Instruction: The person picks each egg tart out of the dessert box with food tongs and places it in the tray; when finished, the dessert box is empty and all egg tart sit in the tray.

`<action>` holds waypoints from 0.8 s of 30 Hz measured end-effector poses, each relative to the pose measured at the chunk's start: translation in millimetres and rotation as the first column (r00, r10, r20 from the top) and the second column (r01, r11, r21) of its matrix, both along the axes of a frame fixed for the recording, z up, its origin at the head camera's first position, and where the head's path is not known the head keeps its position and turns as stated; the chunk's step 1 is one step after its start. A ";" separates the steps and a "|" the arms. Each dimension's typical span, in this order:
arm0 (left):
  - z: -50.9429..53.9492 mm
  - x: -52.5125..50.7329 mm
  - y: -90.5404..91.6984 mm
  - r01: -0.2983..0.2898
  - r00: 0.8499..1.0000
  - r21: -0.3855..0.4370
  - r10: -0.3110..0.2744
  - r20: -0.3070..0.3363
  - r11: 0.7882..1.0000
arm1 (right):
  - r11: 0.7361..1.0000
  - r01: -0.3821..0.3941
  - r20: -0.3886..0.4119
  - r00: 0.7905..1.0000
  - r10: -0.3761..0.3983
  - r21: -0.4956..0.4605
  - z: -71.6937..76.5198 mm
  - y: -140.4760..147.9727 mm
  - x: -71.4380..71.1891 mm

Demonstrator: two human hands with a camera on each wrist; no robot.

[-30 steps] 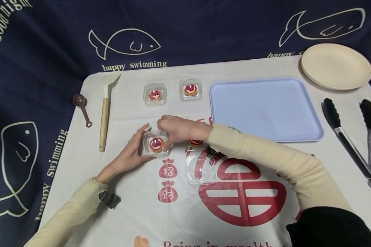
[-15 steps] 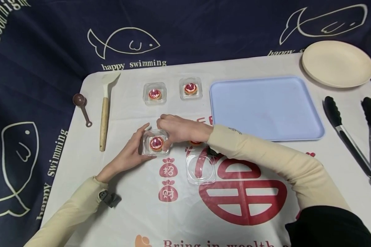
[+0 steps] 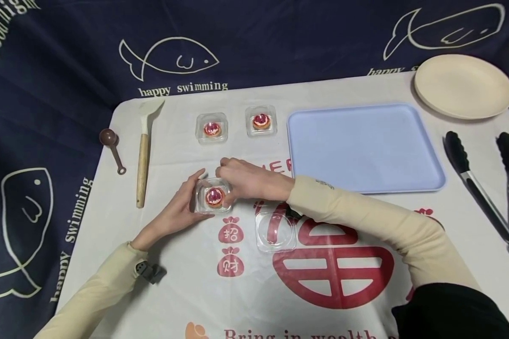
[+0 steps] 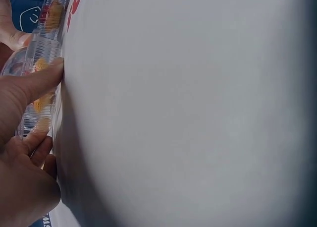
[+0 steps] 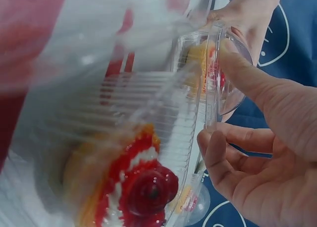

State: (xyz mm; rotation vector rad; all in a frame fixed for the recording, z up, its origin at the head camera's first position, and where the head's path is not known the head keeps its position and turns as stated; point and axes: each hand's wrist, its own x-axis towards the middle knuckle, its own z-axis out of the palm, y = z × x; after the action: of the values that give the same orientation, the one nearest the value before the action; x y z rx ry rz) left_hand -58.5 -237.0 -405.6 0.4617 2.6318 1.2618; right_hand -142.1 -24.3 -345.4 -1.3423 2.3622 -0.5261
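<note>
Left of the blue tray (image 3: 365, 150), about level with its near edge, a clear box (image 3: 202, 203) is being held low at the white-covered bench (image 3: 186, 268), and a small red-topped tart (image 3: 215, 197) is sitting inside it. The left hand (image 3: 179, 207) is grasping the box on the side facing away from the tray, its thumb and fingers spreading along the walls. The right hand (image 3: 243, 180) is reaching across from the tray's side and pinching the rim, its thumb lying on the domed top. Under that wrist, a second tart (image 5: 143, 187) is sitting in ribbed clear plastic, showing in the right wrist view. A clear lid (image 3: 275, 232) is lying nearer the person than the tray, just off its left corner. Left of the tray's far half, two more boxed tarts (image 3: 261, 121) are standing side by side. Farther left of the tray, a wooden-handled spatula (image 3: 142, 160) is lying lengthwise, and a brown measuring spoon (image 3: 109, 137) is resting beyond it. Right of the tray, a cream plate (image 3: 464, 87) is sitting toward the back, and black-tipped tongs (image 3: 485, 207) are lying spread apart nearer the person.
</note>
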 end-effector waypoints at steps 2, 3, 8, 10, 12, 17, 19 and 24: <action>0.0 -0.3 0.2 0.002 1.000 -0.001 -0.002 -0.004 1.000 | 1.000 0.001 -0.007 1.000 -0.001 -0.002 0.1 0.3 0.9; -0.1 -0.4 0.3 0.004 1.000 -0.002 -0.005 -0.006 1.000 | 1.000 0.002 -0.011 1.000 -0.002 -0.001 0.1 0.3 1.3; 0.1 -0.5 0.4 0.006 1.000 -0.006 -0.006 -0.021 1.000 | 1.000 0.012 -0.031 0.999 -0.012 0.003 0.4 0.0 2.9; 0.6 -0.6 0.6 0.006 1.000 -0.011 -0.006 -0.026 1.000 | 1.000 0.018 -0.032 0.999 -0.018 0.000 0.5 0.1 3.4; 0.8 -1.0 0.6 0.006 1.000 -0.016 -0.007 -0.030 1.000 | 1.000 0.025 -0.029 0.999 -0.025 -0.003 0.7 0.3 4.0; 0.6 -2.2 0.5 0.009 0.999 -0.015 -0.009 -0.030 1.000 | 0.999 0.040 -0.021 0.999 -0.040 -0.014 1.2 0.5 5.3; 0.8 -2.4 0.8 0.006 1.000 -0.016 -0.007 -0.029 1.000 | 0.999 0.040 -0.026 0.999 -0.041 -0.021 1.4 0.5 5.6; 1.0 -2.2 1.7 0.003 1.000 -0.025 -0.003 -0.030 1.000 | 0.998 0.042 -0.043 0.998 -0.044 -0.047 2.3 0.4 7.8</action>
State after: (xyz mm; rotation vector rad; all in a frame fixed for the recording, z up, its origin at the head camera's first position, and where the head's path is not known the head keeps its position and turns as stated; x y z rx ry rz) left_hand -60.7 -235.4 -404.6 0.4837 2.6671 1.2284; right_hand -134.3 -23.9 -343.1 -1.3388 2.4332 -0.5728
